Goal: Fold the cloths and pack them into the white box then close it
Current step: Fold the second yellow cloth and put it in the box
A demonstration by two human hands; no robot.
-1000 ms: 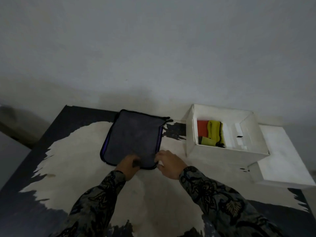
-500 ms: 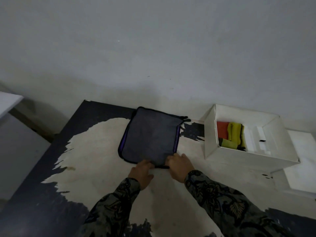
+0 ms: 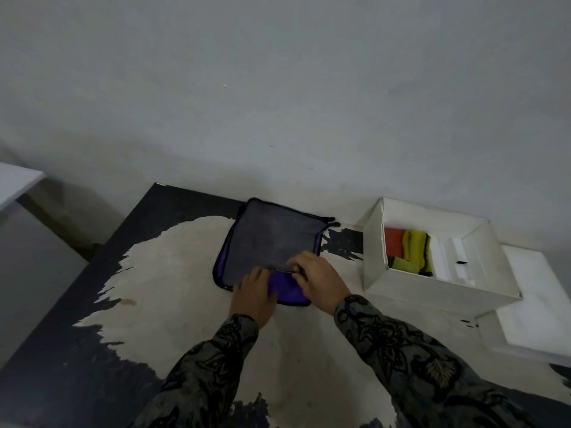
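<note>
Part done: red cloth (image 3: 394,242) and yellow cloth (image 3: 415,253) lie in the open box (image 3: 432,301); the grey cloth (image 3: 265,239) lies on the table (image 3: 173,273), both hands, left (image 3: 255,293) and right (image 3: 318,281), apparently pinching its near edge mid-fold; packing and closing remain.

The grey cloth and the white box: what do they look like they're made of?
Grey cloth: soft fabric, probably microfibre or towelling, matte, with a purple underside and dark stitched edging; its near edge bends limply where both hands lift it. White box: likely cardboard or thin board, matte, with thin flat walls and sharp creased corners. Neither is certain from this view.
</note>
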